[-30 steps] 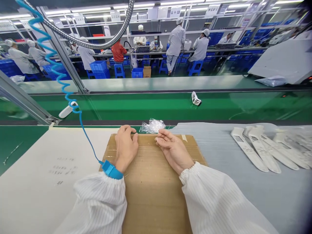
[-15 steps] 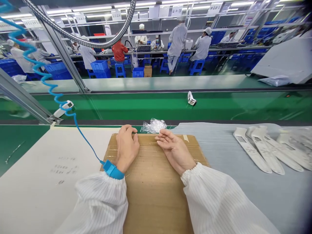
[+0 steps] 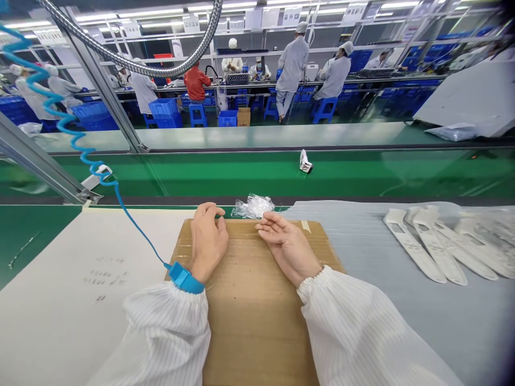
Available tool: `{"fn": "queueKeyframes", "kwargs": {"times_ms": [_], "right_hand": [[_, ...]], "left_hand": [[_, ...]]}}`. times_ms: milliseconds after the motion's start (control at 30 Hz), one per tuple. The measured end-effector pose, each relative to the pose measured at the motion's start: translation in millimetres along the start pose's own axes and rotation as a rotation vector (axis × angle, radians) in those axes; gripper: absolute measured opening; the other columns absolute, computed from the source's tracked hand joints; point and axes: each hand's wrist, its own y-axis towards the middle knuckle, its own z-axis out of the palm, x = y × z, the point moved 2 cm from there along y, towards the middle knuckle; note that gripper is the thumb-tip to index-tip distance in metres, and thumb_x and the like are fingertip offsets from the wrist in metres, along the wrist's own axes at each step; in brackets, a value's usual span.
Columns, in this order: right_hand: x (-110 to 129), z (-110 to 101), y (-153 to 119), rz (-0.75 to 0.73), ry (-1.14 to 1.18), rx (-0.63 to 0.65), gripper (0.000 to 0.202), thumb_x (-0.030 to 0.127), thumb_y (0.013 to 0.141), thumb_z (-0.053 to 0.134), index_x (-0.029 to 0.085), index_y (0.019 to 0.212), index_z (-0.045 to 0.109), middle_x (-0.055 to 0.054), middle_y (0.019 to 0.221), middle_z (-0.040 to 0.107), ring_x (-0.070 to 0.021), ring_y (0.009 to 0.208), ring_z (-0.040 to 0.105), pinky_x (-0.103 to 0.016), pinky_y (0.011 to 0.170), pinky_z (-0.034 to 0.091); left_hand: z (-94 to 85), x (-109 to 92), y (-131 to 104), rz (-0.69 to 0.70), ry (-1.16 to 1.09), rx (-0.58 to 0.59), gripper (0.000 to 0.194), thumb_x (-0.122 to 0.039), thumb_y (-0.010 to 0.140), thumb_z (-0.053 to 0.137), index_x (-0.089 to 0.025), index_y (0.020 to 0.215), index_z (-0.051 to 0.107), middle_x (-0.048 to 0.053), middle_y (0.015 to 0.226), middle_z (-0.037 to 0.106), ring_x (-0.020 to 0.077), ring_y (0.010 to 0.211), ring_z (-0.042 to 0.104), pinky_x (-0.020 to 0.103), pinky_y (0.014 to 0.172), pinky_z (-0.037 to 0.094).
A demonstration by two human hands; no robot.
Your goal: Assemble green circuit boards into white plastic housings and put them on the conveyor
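Two bare hands over cardboard, fingers released

- Left hand point(image 3: 208, 241): palm down, fingers loosely bent, holding nothing visible; blue strap point(image 3: 185, 277) at the wrist, with a coiled cord point(image 3: 82, 142).
- Right hand point(image 3: 288, 249): palm turned inward and up, fingers half curled and released; contact with the cardboard cannot be told.
- Cardboard point(image 3: 245, 311): one brown piece, flat beneath both sets of fingers.
- Clear plastic point(image 3: 254, 206): one crumpled heap, just beyond the right fingers, at the cardboard's far edge.
- White paper point(image 3: 52, 289): handwritten, left of the left fingers.
- White parts point(image 3: 414, 247): several, elongated, on a grey sheet point(image 3: 362, 246), well right of the right fingers.
- Small white item point(image 3: 304, 162): on the green surface point(image 3: 225, 174) beyond the fingers.
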Motion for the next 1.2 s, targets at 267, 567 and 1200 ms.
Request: {"fn": "queueKeyframes", "kwargs": {"times_ms": [267, 567, 1200], "right_hand": [[1, 1, 0, 0.009, 0.002, -0.003, 0.042, 0.010, 0.050, 0.084, 0.019, 0.088, 0.070, 0.000, 0.088, 0.063, -0.0147, 0.089, 0.061, -0.032, 0.098, 0.046], [-3, -3, 2, -0.026, -0.002, 0.020, 0.040, 0.010, 0.054, 0.083, 0.020, 0.091, 0.071, 0.000, 0.090, 0.064, -0.0144, 0.090, 0.062, -0.032, 0.098, 0.047], [0, -2, 1, -0.001, -0.018, 0.032, 0.039, 0.011, 0.055, 0.085, 0.020, 0.090, 0.072, 0.000, 0.090, 0.064, -0.0149, 0.091, 0.062, -0.033, 0.100, 0.047]], "left_hand": [[-0.2, -1, 0, 0.008, -0.003, -0.003, 0.014, -0.009, 0.083, 0.052, -0.018, 0.087, 0.063, 0.011, 0.112, 0.062, 0.0254, 0.110, 0.060, 0.041, 0.096, 0.048], [-2.0, -2, 1, 0.034, -0.026, -0.036, 0.017, -0.010, 0.083, 0.052, -0.016, 0.097, 0.060, 0.011, 0.107, 0.064, 0.0243, 0.105, 0.060, 0.042, 0.095, 0.049], [1.5, -10, -4, -0.027, -0.034, 0.028, 0.056, -0.046, 0.091, 0.058, -0.016, 0.137, 0.047, 0.018, 0.154, 0.038, 0.0314, 0.145, 0.033, 0.053, 0.118, 0.029]]}}
